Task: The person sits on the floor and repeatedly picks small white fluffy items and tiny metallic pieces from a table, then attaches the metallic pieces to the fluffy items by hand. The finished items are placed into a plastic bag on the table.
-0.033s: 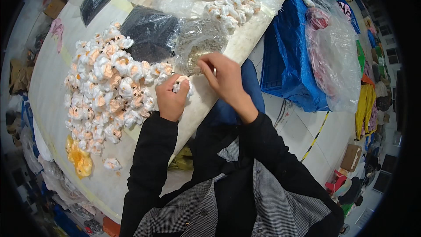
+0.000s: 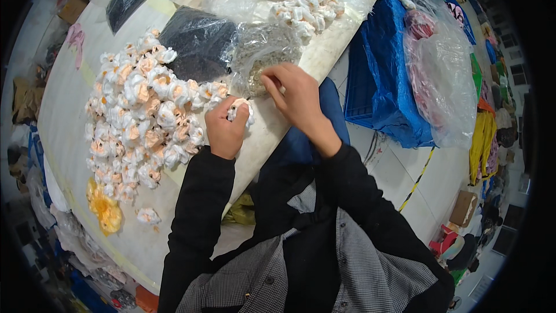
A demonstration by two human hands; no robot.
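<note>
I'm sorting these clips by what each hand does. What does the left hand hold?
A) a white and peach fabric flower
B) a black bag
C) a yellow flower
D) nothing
A: the left hand grips a white and peach fabric flower beside the flower pile.

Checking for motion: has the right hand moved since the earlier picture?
No. The right hand sits at the same spot by the clear bag at the table edge.

pale worktable (image 2: 69, 133), blue crate (image 2: 376, 81) — tiled floor (image 2: 428, 179)
</note>
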